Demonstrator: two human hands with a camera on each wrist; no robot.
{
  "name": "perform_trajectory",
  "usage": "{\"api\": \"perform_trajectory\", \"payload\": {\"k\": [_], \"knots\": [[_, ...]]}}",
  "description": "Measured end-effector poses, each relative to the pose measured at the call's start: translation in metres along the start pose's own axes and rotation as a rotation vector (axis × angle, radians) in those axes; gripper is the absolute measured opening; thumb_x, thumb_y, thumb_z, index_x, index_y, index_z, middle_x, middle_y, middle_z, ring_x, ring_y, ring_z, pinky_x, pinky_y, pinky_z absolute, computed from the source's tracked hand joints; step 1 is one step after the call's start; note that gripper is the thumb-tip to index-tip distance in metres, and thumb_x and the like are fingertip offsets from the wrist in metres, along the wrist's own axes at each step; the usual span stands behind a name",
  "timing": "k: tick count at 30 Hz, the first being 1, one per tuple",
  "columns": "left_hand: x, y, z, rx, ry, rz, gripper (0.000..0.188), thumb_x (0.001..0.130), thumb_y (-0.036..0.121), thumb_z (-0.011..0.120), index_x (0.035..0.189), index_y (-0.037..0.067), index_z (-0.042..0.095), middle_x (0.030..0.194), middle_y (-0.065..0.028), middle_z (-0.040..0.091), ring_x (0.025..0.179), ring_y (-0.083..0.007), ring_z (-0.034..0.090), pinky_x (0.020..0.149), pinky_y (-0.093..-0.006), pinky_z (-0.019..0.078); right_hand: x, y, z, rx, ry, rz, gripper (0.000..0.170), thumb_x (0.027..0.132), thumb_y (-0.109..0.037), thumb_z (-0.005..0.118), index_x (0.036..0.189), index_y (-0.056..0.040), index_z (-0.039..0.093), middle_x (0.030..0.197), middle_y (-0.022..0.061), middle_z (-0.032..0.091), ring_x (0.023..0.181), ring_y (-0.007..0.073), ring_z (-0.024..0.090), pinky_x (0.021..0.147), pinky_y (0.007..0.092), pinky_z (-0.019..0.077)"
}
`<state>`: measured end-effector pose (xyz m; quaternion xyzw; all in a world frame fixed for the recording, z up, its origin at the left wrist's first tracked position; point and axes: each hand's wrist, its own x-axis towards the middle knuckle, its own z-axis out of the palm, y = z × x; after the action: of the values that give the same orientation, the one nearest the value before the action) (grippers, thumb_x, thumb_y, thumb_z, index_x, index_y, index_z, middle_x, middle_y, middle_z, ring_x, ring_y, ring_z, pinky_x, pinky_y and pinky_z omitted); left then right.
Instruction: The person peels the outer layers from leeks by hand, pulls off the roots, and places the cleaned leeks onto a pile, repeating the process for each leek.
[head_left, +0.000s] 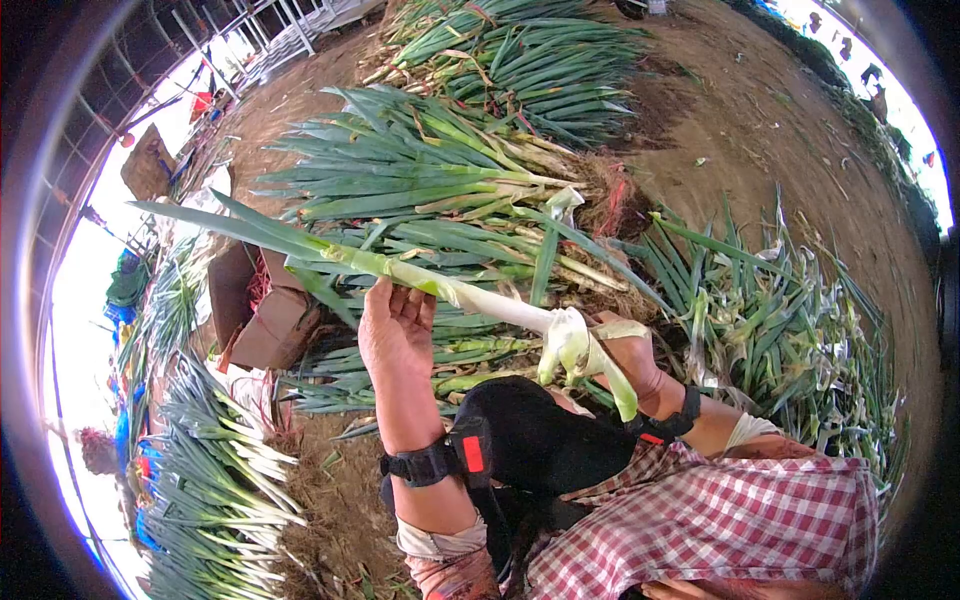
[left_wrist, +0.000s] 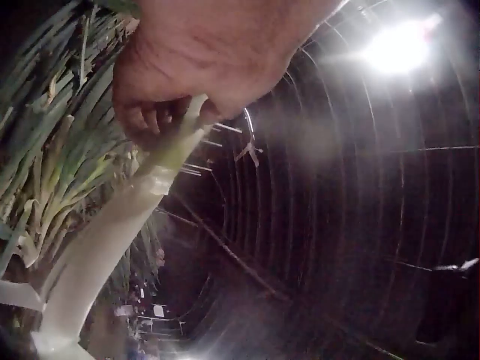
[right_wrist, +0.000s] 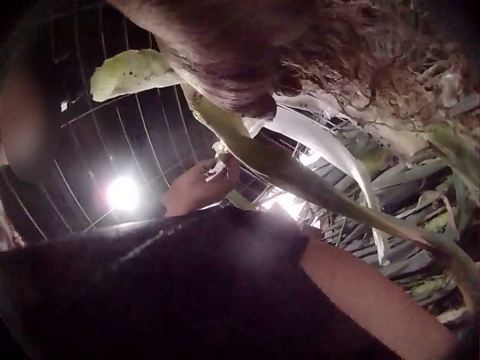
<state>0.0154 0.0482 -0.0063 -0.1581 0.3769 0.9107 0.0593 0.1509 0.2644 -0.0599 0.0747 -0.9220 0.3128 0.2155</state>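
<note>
I have the leek (head_left: 480,300) aloft before the far bundles (head_left: 400,180), left grip (head_left: 391,330) curled round its green part, right grip (head_left: 634,358) closed on loosened outer leaves (head_left: 565,348), so peeling looks partway done, those leaves yet to come off.

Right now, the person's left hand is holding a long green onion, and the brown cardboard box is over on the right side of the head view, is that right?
Not quite: the brown cardboard box is on the left side, as the head view shows. The left hand is indeed holding a long green onion.
</note>
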Motion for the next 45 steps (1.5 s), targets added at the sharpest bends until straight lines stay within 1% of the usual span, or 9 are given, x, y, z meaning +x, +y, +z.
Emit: {"api": "perform_trajectory", "payload": {"k": [15, 18, 20, 25, 29, 34, 37, 39, 45], "knots": [[0.0, -0.005, 0.007, 0.839, 0.073, 0.472, 0.012, 0.076, 0.008, 0.05, 0.077, -0.001, 0.059, 0.059, 0.0001, 0.051, 0.047, -0.0068, 0.043, 0.043, -0.0208, 0.0365, -0.004, 0.017, 0.019, -0.051, 0.078, 0.005, 0.023, 0.06, -0.018, 0.065, 0.081, -0.008, 0.061, 0.067, 0.0088, 0.055, 0.064, 0.0256, 0.056, 0.055, 0.0332, 0.0422], [-0.004, -0.008, 0.013, 1.059, 0.021, 0.516, 0.014, 0.075, 0.009, 0.051, 0.071, -0.001, 0.059, 0.051, 0.001, 0.048, 0.043, -0.0054, 0.04, 0.041, -0.0209, 0.0334, -0.006, 0.016, 0.019, 1.249, -0.045, 0.356, 0.036, 0.069, -0.011, 0.065, 0.102, -0.005, 0.052, 0.092, 0.0069, 0.059, 0.082, 0.0146, 0.057, 0.072, 0.0276, 0.0448], [-0.013, -0.017, 0.018, 1.081, -0.044, 0.451, 0.016, 0.074, 0.012, 0.053, 0.071, -0.003, 0.059, 0.049, -0.0004, 0.047, 0.043, -0.0049, 0.041, 0.041, -0.0217, 0.0332, -0.013, 0.025, 0.025, 1.073, 0.016, 0.23, 0.039, 0.071, -0.008, 0.065, 0.106, -0.0039, 0.048, 0.097, 0.0061, 0.057, 0.086, 0.0126, 0.055, 0.076, 0.0277, 0.0437], [-0.047, -0.064, 0.012, 1.536, -0.702, 0.17, 0.019, 0.072, 0.015, 0.056, 0.082, -0.001, 0.06, 0.071, -0.0148, 0.061, 0.065, -0.0239, 0.058, 0.061, -0.0327, 0.0448, 0.02, 0.026, 0.022, 0.876, 0.252, 0.186, 0.038, 0.071, -0.001, 0.063, 0.106, -0.0033, 0.048, 0.099, 0.0057, 0.057, 0.088, 0.0117, 0.053, 0.08, 0.0305, 0.0428], [-0.053, -0.065, 0.011, 1.776, -0.955, 0.124, 0.02, 0.072, 0.016, 0.052, 0.082, 0.001, 0.06, 0.078, -0.0223, 0.057, 0.079, -0.0355, 0.057, 0.07, -0.039, 0.0448, 0.042, 0.049, 0.001, 0.721, -0.033, 0.192, 0.033, 0.072, -0.001, 0.059, 0.104, -0.0002, 0.05, 0.097, 0.0075, 0.057, 0.089, 0.0126, 0.053, 0.077, 0.0275, 0.0428], [-0.006, -0.034, -0.009, 1.671, -0.235, 0.908, 0.031, 0.078, 0.009, 0.051, 0.108, 0.0, 0.05, 0.09, -0.0163, 0.057, 0.077, -0.0263, 0.058, 0.065, -0.0333, 0.0471, 0.025, 0.023, -0.011, 0.496, 0.052, 0.09, 0.03, 0.066, -0.002, 0.061, 0.096, -0.0022, 0.056, 0.083, 0.0079, 0.059, 0.079, 0.0164, 0.057, 0.066, 0.0278, 0.0442], [-0.007, -0.017, 0.009, 0.978, -0.116, 0.649, 0.036, 0.08, 0.007, 0.052, 0.115, 0.002, 0.045, 0.088, -0.01, 0.055, 0.076, -0.0133, 0.054, 0.062, -0.0257, 0.0464, 0.015, 0.026, 0.008, -0.14, 0.087, 0.015, 0.017, 0.065, -0.009, 0.062, 0.082, -0.0071, 0.06, 0.07, 0.0104, 0.056, 0.061, 0.0269, 0.054, 0.054, 0.0329, 0.0433], [-0.013, -0.017, 0.015, 0.785, -0.052, 0.775, 0.04, 0.081, 0.01, 0.053, 0.118, 0.003, 0.041, 0.09, -0.0062, 0.052, 0.075, -0.0088, 0.049, 0.061, -0.0211, 0.0443, 0.005, 0.017, 0.017, 0.163, 0.162, 0.175, 0.013, 0.064, -0.003, 0.061, 0.076, -0.007, 0.061, 0.07, 0.0088, 0.055, 0.059, 0.0244, 0.054, 0.051, 0.0306, 0.0427], [-0.014, -0.013, 0.01, 1.306, 0.075, 0.784, 0.024, 0.072, 0.015, 0.064, 0.092, 0.001, 0.06, 0.077, -0.0073, 0.056, 0.066, -0.0152, 0.052, 0.063, -0.0269, 0.0428, 0.008, 0.001, 0.015, 0.225, 0.24, 0.045, 0.022, 0.065, -0.003, 0.063, 0.087, -0.0065, 0.062, 0.069, 0.0053, 0.052, 0.059, 0.0197, 0.054, 0.049, 0.0265, 0.0424]]}}
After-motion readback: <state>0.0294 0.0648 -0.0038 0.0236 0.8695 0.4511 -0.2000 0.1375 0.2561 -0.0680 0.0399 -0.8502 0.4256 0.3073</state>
